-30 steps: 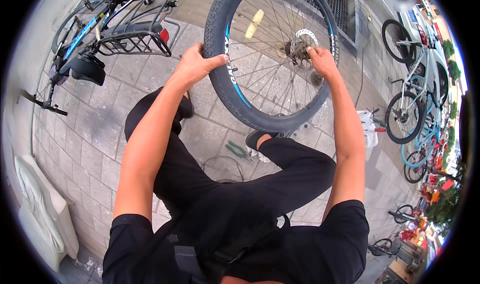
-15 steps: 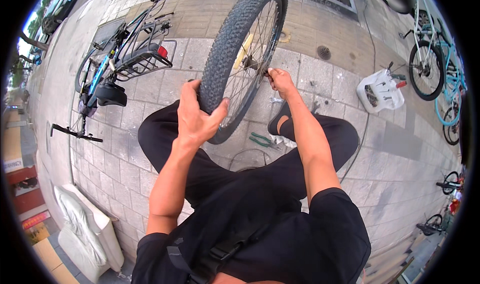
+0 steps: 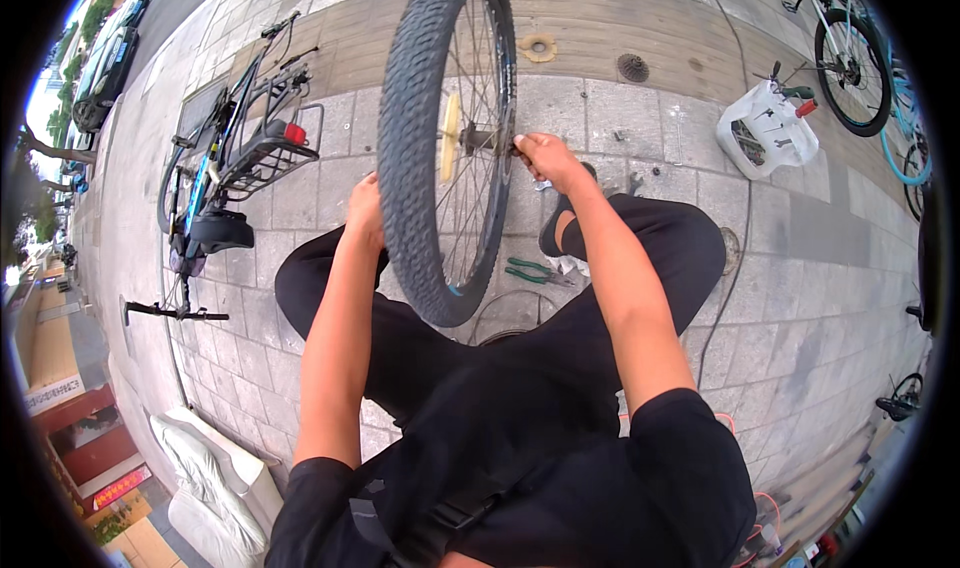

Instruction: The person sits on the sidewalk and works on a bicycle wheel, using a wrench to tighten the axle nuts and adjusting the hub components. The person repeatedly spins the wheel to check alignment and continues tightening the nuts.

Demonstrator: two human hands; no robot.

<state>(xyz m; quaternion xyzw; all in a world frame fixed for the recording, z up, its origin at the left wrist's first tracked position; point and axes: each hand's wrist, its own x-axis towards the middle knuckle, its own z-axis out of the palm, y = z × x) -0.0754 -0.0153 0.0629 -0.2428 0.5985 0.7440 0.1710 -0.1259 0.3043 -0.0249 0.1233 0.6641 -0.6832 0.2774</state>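
A bicycle wheel (image 3: pixel 412 158) with a knobby black tyre stands nearly upright between my knees. A yellow reflector (image 3: pixel 450 136) sits among its spokes. My right hand (image 3: pixel 549 162) is closed at the wheel's right side, with thumb and forefinger pinching the dark axle end beside the hub (image 3: pixel 480 140). My left hand (image 3: pixel 367 211) is on the tyre's left side, its fingers hidden behind the tyre. Green-handled pliers (image 3: pixel 532 271) lie on the paving below the wheel, next to a crumpled white cloth (image 3: pixel 571 265).
A bicycle with a rear rack (image 3: pixel 262 153) lies on the paving at left. To the right stands a cut white plastic container (image 3: pixel 768 133) holding tools. A dark cable (image 3: pixel 742 218) crosses the ground there. More bicycles (image 3: pixel 850 63) stand far right; a pale cushioned seat (image 3: pixel 225 478) is lower left.
My left hand has left the tyre's lower part and moved behind its left side. The wheel stands more upright and appears farther left. My right hand stays at the axle end.
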